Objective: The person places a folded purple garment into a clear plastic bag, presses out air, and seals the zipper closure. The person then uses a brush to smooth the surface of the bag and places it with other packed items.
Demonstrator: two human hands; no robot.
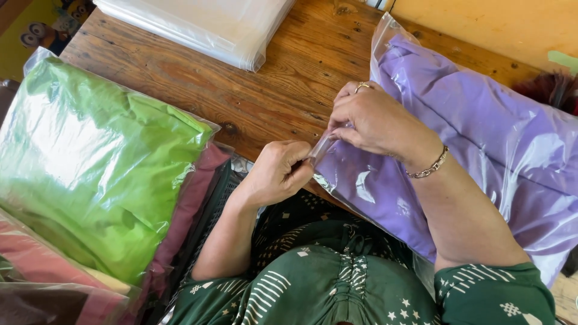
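A clear plastic bag (512,156) filled with folded purple cloth lies on the wooden table (271,90), slanting from the far middle to the right edge. My left hand (274,171) pinches the bag's open corner near the table's front edge. My right hand (376,120), with a ring and a metal bracelet, grips the same bag edge just above and to the right, fingers closed on the plastic. Both hands are close together at the bag's mouth.
At left, a bagged green cloth (90,162) tops a pile of bagged pink and maroon cloths (186,210). A stack of empty clear bags (205,27) lies at the table's far edge. A dark crate (220,198) stands by my lap.
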